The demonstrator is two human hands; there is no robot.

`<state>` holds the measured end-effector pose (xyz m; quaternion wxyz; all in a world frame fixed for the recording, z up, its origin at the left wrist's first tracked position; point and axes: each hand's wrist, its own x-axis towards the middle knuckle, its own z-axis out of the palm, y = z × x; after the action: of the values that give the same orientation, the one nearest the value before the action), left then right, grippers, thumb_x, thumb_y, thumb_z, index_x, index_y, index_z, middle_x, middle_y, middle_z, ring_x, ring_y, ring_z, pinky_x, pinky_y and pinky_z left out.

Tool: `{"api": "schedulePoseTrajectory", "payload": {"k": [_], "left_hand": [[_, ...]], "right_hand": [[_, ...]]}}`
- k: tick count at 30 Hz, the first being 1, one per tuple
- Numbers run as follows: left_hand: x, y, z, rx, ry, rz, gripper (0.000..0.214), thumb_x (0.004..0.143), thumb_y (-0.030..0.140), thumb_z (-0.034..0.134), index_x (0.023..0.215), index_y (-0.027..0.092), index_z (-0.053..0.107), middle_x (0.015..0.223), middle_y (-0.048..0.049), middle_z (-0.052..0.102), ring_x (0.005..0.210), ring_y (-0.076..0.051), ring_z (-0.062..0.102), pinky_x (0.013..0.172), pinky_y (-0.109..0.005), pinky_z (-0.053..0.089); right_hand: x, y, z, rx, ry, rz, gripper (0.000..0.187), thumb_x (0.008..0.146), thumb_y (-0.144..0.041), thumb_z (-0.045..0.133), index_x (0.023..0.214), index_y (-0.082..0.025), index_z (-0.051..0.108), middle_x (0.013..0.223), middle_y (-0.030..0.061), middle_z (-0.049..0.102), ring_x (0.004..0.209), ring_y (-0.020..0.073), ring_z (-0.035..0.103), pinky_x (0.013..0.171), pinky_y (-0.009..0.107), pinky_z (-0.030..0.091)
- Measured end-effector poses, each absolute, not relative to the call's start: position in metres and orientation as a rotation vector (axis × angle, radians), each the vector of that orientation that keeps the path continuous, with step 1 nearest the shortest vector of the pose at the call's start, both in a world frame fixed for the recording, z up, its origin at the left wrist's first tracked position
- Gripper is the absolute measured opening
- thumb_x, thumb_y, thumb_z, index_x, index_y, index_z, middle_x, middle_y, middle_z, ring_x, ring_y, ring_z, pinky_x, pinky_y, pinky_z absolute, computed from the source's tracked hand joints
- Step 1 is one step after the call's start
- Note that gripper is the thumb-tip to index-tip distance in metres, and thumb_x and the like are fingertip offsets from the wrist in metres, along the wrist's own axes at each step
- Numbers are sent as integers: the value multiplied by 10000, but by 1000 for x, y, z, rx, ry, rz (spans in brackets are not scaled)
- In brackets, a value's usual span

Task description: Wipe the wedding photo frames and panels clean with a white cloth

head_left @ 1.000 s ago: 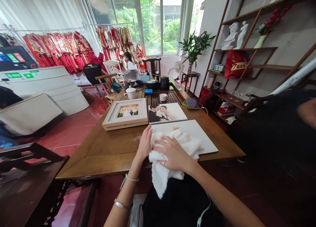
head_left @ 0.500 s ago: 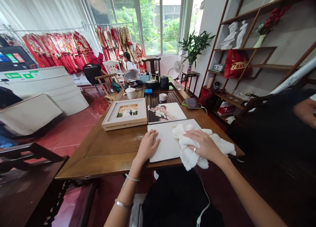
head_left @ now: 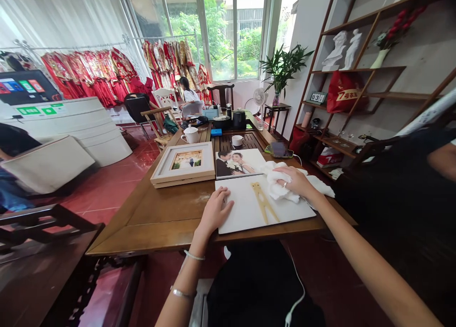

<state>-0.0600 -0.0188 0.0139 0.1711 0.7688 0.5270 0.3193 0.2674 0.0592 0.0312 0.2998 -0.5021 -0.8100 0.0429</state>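
A white board point(head_left: 239, 208) lies flat at the table's near edge, with a pale yellow forked shape point(head_left: 264, 201) on its face; I cannot tell whether that is printed or loose. My left hand point(head_left: 218, 208) rests on the board's left edge, fingers stretched out and holding nothing. At the board's upper right corner, my right hand point(head_left: 296, 181) grips a bunched white cloth point(head_left: 280, 187), whose loose end spreads right over the tabletop. Just beyond the board lies a wedding photo panel point(head_left: 240, 163), and left of it a pale wooden picture frame point(head_left: 158, 176).
Farther back on the wooden table point(head_left: 149, 227) stand a lidded white mug point(head_left: 191, 135), a small white cup point(head_left: 237, 140) and a blue box point(head_left: 216, 132). A phone point(head_left: 281, 149) with a cable lies at the right edge. People are at the left and right.
My right hand has moved the cloth up and away across the board, uncovering the yellow forked shape and the board's lower right corner. My left hand stays at the left edge.
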Motion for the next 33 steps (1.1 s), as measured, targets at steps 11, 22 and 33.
{"api": "schedulePoseTrajectory", "payload": {"k": [11, 22, 33], "left_hand": [[-61, -15, 10, 2217, 1504, 932, 248, 904, 298, 507, 1104, 188, 606, 1335, -133, 599, 1357, -286, 453, 1120, -499, 374], [-65, -15, 11, 2214, 1427, 933, 243, 899, 307, 513, 1092, 191, 606, 1338, -142, 596, 1376, -277, 433, 1129, -498, 360], [-60, -17, 10, 2202, 1478, 954, 209, 898, 302, 518, 1067, 212, 601, 1325, -127, 602, 1361, -285, 445, 1113, -506, 376]], "right_hand": [[270, -48, 35, -1127, -2337, 197, 327, 802, -256, 571, 1107, -262, 689, 1142, 59, 705, 1132, 284, 594, 1005, 486, 446], [272, 31, 42, -1258, -2382, 236, 374, 765, -260, 568, 1114, -216, 695, 1200, 84, 684, 1151, 301, 578, 1025, 467, 418], [254, 27, 38, -1189, -2424, 106, 346, 758, -205, 573, 1086, -212, 682, 1137, 71, 693, 1098, 279, 579, 985, 455, 430]]}}
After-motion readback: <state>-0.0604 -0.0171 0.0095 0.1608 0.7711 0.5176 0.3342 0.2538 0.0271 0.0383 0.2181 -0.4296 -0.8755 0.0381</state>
